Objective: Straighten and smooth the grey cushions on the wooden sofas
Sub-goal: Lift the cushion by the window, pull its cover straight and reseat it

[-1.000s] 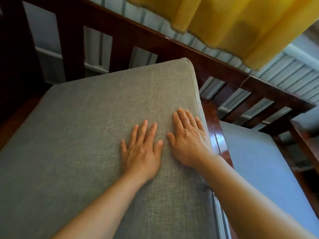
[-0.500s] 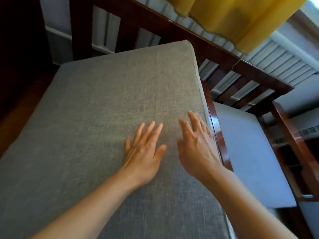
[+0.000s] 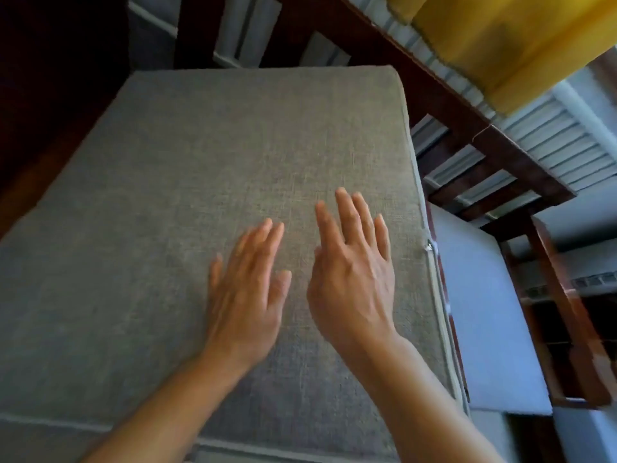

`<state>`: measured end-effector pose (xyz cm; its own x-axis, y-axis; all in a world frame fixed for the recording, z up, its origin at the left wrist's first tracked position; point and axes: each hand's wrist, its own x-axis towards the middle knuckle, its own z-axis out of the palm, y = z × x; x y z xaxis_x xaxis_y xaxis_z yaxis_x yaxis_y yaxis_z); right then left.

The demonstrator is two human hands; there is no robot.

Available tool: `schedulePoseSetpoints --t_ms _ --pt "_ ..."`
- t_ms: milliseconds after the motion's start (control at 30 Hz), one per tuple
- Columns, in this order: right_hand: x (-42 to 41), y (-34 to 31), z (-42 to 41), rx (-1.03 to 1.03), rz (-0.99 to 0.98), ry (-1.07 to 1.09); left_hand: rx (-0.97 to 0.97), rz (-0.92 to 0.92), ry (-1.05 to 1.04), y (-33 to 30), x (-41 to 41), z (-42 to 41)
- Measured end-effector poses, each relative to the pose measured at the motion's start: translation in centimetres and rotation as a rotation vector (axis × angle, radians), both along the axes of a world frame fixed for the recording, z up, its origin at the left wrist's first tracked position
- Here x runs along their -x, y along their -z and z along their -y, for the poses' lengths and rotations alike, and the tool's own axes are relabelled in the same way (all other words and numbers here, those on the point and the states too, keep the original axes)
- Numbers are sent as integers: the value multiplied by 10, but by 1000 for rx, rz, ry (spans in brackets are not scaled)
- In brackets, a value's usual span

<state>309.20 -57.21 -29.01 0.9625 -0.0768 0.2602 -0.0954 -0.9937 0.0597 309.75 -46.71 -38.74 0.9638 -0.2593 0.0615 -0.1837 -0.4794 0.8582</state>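
A large grey cushion (image 3: 187,202) lies flat on the dark wooden sofa frame (image 3: 444,95) and fills most of the view. My left hand (image 3: 247,289) is over its middle, palm down with straight fingers, touching or just above the fabric. My right hand (image 3: 354,272) is beside it near the cushion's right edge, fingers straight and spread; whether it touches the fabric is unclear. A zipper pull (image 3: 428,246) shows on the cushion's right side. A second, paler cushion (image 3: 480,322) lies on the neighbouring seat to the right.
The slatted sofa back runs along the top and right. A yellow curtain (image 3: 494,38) hangs at the upper right over a white louvred wall (image 3: 561,145). A wooden armrest (image 3: 567,315) borders the far right seat.
Both hands have slid toward me over the cushion, and the right hand's fingers have lifted and spread. The view has tilted down, showing the cushion's near edge.
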Motion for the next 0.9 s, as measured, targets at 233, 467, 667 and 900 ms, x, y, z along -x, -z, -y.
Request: schedulePoseSetpoints --t_ms 233,467,667,900 --pt "-30 84 -45 121 -450 -150 -266 -200 -21 65 -10 -58" --pt "-44 134 -119 103 -452 -330 -389 -308 -196 125 -33 -150" --pt "-109 127 -219 -14 -89 -511 -184 -175 -464 136 -83 -246" --pt "-101 241 -247 171 -555 -619 -516 -335 -437 215 -65 -276"
